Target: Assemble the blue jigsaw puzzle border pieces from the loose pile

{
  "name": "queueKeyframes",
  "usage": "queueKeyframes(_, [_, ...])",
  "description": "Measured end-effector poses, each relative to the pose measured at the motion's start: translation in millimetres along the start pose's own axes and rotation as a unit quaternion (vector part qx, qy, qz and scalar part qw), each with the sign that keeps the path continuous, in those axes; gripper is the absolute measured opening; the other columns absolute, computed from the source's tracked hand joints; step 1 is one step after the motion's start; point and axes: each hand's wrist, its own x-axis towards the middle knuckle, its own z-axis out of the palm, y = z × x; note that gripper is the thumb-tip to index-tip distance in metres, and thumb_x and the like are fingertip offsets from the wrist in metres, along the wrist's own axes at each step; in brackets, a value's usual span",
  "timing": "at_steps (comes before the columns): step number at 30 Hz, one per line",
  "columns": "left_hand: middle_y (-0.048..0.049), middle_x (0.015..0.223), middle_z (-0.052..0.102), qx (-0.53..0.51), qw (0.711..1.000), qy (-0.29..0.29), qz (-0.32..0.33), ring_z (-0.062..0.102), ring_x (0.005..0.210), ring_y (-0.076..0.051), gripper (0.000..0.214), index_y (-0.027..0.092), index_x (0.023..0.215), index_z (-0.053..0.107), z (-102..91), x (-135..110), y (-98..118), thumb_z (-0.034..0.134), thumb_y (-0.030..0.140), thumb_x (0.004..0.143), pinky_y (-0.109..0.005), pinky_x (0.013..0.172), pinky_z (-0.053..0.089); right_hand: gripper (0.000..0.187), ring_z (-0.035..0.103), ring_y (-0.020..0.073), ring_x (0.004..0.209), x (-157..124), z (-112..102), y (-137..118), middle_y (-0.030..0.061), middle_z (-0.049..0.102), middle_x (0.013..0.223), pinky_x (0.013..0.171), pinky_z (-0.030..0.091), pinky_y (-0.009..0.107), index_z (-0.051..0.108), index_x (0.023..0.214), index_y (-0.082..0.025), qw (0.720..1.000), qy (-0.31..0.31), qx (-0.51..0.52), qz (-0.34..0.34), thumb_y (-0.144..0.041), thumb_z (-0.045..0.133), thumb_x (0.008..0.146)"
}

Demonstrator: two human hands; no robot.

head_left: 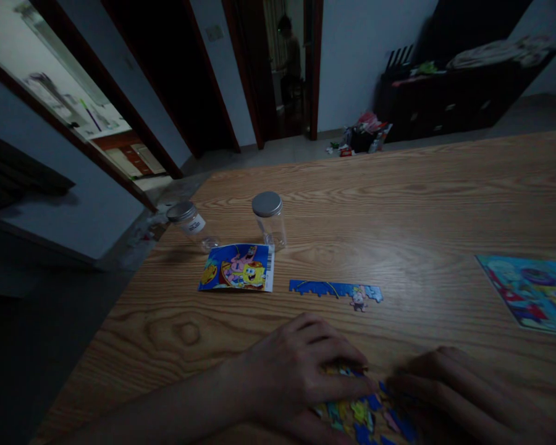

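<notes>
My left hand (301, 368) lies palm down near the front edge of the wooden table (421, 204), its fingers stretched over a heap of loose coloured puzzle pieces (361, 417). My right hand (454, 386) rests flat on the same heap from the right, fingers extended toward the left hand. Just beyond the hands lies a joined strip of blue puzzle pieces (336, 289). To its left is a small cartoon picture card (237, 267).
Two clear jars with metal lids, one upright (269, 219) and one tilted (188, 220), stand behind the card. A finished cartoon puzzle (532, 293) lies at the right edge. Doorways and a dark cabinet (445, 93) are beyond the table; a person stands in the far doorway.
</notes>
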Motion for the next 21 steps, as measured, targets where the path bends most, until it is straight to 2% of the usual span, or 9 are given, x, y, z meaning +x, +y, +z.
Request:
queueKeyframes(8, [-0.007, 0.127, 0.072, -0.026, 0.999, -0.01, -0.022, 0.066, 0.113, -0.023, 0.057, 0.02, 0.133, 0.065, -3.3, 1.0, 1.7, 0.063, 0.066, 0.098, -0.04, 0.103, 0.046, 0.032, 0.07, 0.0229, 0.086, -5.1, -0.7, -2.8, 0.0075, 0.075, 0.104, 0.072, 0.058, 0.031, 0.07, 0.131, -0.03, 0.999, -0.009, 0.002, 0.033, -0.026, 0.068, 0.1])
queueKeyframes(13, [-0.0082, 0.125, 0.071, -0.033, 0.998, -0.036, -0.043, 0.065, 0.113, -0.025, 0.054, 0.02, 0.132, 0.064, -12.9, 5.2, 6.3, 0.066, 0.062, 0.098, -0.041, 0.102, 0.046, 0.021, 0.068, 0.0216, 0.085, 0.0, -11.1, -17.0, 0.0085, 0.073, 0.103, 0.071, 0.055, 0.03, 0.07, 0.122, -0.027, 0.995, -0.056, -0.017, 0.079, -0.023, 0.063, 0.102])
queueKeyframes(21, [-0.0078, 0.124, 0.07, -0.032, 0.998, -0.034, -0.045, 0.064, 0.112, -0.026, 0.049, 0.021, 0.13, 0.064, -17.7, 7.8, 8.2, 0.066, 0.059, 0.099, -0.044, 0.101, 0.049, 0.017, 0.06, 0.0219, 0.081, 14.6, -19.2, -29.2, 0.0071, 0.067, 0.096, 0.072, 0.048, 0.035, 0.065, 0.112, -0.022, 0.994, -0.073, -0.045, 0.075, -0.021, 0.049, 0.108])
